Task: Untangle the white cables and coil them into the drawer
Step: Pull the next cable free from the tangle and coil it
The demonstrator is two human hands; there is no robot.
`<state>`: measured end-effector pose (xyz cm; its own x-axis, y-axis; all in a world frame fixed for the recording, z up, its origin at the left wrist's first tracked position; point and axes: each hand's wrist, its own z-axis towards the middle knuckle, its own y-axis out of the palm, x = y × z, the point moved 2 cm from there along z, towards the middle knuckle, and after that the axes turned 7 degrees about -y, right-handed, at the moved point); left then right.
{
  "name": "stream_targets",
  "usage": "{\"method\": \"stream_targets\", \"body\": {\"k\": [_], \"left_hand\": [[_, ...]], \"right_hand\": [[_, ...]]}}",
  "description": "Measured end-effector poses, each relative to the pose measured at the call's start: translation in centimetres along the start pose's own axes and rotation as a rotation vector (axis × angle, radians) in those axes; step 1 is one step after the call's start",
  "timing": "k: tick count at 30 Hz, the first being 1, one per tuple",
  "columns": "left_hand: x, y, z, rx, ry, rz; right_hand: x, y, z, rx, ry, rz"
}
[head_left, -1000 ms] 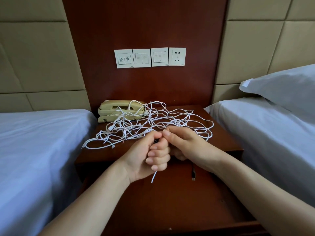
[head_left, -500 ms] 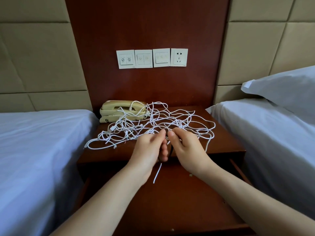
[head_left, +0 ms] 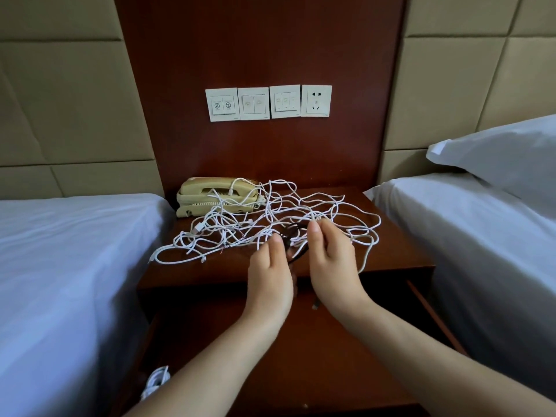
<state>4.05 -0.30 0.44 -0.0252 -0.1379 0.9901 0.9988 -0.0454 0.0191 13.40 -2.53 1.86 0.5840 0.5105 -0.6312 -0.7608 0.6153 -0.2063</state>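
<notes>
A tangle of white cables [head_left: 264, 224] sprawls over the top of the wooden nightstand [head_left: 210, 272], partly draped on a beige telephone [head_left: 210, 195]. My left hand [head_left: 270, 275] and my right hand [head_left: 331, 260] are at the tangle's near edge, thumbs up, a small gap between them. A dark cable loop [head_left: 296, 245] spans that gap, and both hands grip it; the fingers are hidden behind the hands. A connector [head_left: 315, 305] hangs below my right hand. Below, the drawer [head_left: 301, 362] is pulled open, with a coiled white cable [head_left: 156, 383] in its near left corner.
Beds with white sheets flank the nightstand: left bed [head_left: 69, 266], right bed [head_left: 481, 236] with a pillow [head_left: 505, 155]. A row of wall switches and a socket [head_left: 267, 102] sits on the wooden panel behind. The drawer's right rail [head_left: 430, 320] runs close to the right bed.
Both hands have moved forward onto the tangle and drawn slightly apart. The dark loop now shows between them, and the white end that hung under my left hand is gone from sight.
</notes>
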Motion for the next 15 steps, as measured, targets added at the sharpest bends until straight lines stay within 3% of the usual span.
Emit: {"method": "stream_targets", "body": {"k": [5,11,15], "left_hand": [[0.8,-0.1,0.0,0.066,-0.166,-0.100],[1.2,-1.6,1.1,0.077,0.091,0.140],[1.7,-2.4,2.0,-0.064,0.160,0.151]], "right_hand": [[-0.2,0.4,-1.0,-0.015,0.023,0.046],[-0.3,0.1,-0.8,-0.099,0.056,0.080],[0.0,-1.0,0.6,-0.182,0.015,0.078]]}}
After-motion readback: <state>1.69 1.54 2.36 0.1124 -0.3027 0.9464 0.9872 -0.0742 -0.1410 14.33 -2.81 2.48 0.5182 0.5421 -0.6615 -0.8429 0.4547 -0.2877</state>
